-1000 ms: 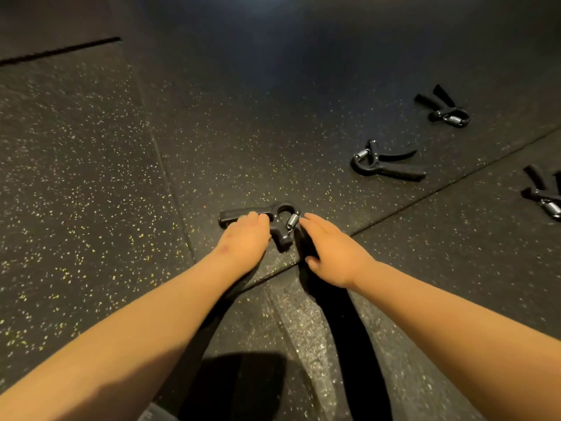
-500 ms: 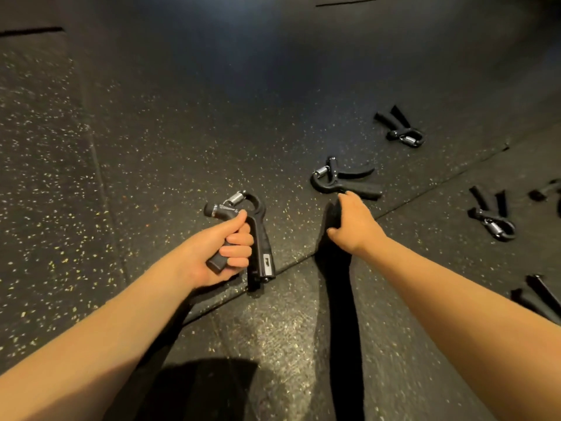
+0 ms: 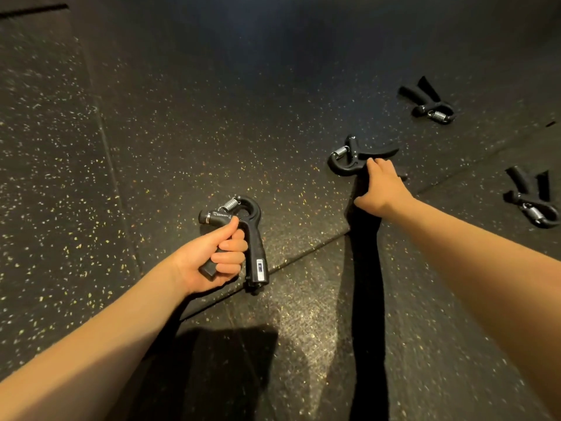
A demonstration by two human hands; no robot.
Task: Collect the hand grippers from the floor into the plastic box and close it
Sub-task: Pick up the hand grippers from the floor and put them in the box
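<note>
My left hand (image 3: pixel 209 259) grips one handle of a black hand gripper (image 3: pixel 255 238), lifted off the floor with its steel spring at the top. Farther right, my right hand (image 3: pixel 382 189) lies over a second black hand gripper (image 3: pixel 346 165) that rests on the floor. Its fingers curl over the lower handle, between the two handles. Two more hand grippers lie on the floor, one at the far right (image 3: pixel 431 107) and one near the right edge (image 3: pixel 534 205). The plastic box is out of view.
The floor is dark speckled rubber matting (image 3: pixel 151 147) with seams between the tiles. One seam (image 3: pixel 303 253) runs diagonally under both hands. My arms cast dark shadows on the near floor.
My left hand took a hand gripper off the floor and now holds it up. My right hand reached forward and right onto the second hand gripper and curled its fingers over a handle.
</note>
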